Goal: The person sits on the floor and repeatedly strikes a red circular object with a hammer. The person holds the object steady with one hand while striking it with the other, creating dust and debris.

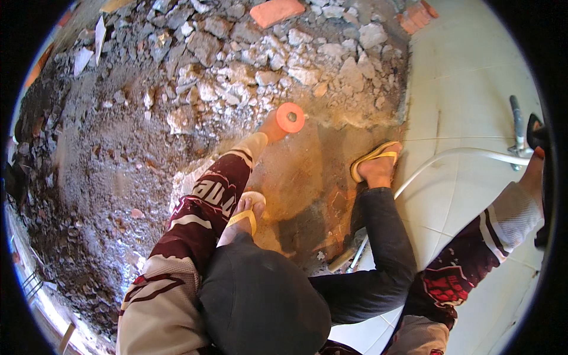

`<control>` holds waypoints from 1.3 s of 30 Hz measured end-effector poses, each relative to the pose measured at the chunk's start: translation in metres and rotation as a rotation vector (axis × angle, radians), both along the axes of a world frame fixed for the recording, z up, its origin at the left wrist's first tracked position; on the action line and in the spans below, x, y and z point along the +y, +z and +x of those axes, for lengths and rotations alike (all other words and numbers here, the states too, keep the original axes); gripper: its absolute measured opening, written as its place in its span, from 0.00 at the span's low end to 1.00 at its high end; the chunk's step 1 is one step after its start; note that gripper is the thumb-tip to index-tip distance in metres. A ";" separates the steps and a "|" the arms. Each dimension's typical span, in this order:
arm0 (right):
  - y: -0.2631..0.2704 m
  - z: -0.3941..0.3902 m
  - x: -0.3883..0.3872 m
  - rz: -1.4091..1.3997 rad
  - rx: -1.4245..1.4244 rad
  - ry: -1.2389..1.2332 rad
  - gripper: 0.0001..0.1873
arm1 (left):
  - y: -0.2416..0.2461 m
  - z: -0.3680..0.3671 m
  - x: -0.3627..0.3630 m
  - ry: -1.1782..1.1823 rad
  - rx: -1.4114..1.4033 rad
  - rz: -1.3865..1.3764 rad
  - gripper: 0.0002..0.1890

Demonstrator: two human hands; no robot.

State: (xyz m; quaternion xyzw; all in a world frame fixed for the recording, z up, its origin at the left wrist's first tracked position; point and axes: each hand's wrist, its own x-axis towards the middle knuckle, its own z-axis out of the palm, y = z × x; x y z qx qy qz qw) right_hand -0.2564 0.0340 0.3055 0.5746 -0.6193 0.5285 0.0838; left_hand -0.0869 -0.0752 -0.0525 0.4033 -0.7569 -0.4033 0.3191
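My left hand (273, 126) holds a round orange spool (284, 126) with a hole in its middle, over the wet patch of ground. The fingers behind the spool are mostly hidden. At the far right my right hand (532, 173) reaches up along the tiled wall (470, 102), cut by the dark picture rim. Its fingertips are close to a black object (535, 132) and just below a metal tap fitting (517, 133). Whether they grip anything cannot be seen. From the fitting a white hose (461, 152) curves down behind my right leg.
Broken concrete rubble (266, 66) covers the ground ahead, with an orange brick piece (277, 12) on top. Loose dark soil (102, 177) spreads to the left. My feet, in yellow-strapped sandals (377, 155), stand on wet ground (301, 177). A wooden handle (341, 260) lies by my right leg.
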 end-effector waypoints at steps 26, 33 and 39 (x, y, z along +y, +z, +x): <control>-0.084 0.053 0.027 0.383 -0.036 -0.010 0.25 | -0.009 -0.009 -0.007 -0.022 0.197 -0.010 0.17; -0.158 0.064 0.126 0.851 -0.995 0.158 0.27 | -0.003 -0.008 -0.010 -0.088 0.154 -0.028 0.15; 0.024 0.019 0.064 0.112 -0.477 0.085 0.32 | 0.032 0.014 0.017 0.133 0.195 0.107 0.18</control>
